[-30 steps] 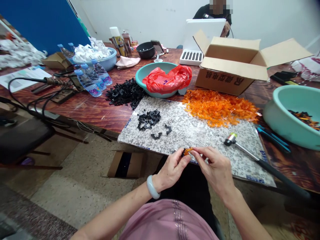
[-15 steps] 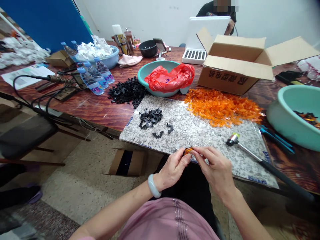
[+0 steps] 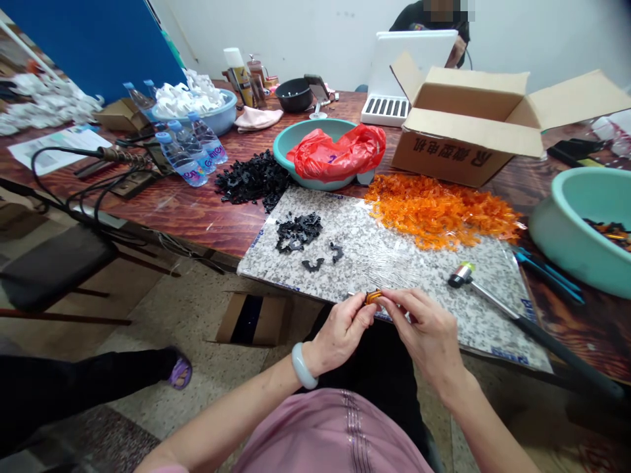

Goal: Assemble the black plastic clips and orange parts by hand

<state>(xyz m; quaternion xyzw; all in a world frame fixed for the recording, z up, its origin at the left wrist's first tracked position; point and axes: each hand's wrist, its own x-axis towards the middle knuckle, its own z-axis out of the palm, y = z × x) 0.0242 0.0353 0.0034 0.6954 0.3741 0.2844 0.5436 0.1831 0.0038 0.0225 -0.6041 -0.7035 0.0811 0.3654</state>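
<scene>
Someone's black-trousered leg (image 3: 98, 381) reaches farther into view; the left hand (image 3: 338, 334) and right hand (image 3: 428, 332) pinch one small black-and-orange plastic piece (image 3: 373, 297) between their fingers (image 3: 401, 297).

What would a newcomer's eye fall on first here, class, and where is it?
Probably the bright orange heap, spread across the far right edge of the speckled board. Left of it, a red plastic bag fills a turquoise basin. At the board's near edge, the left hand and right hand hold a small black-and-orange piece.

A workshop, shown by the mallet (image 3: 494, 301), orange parts (image 3: 438, 210) and black parts (image 3: 252, 179).
</scene>
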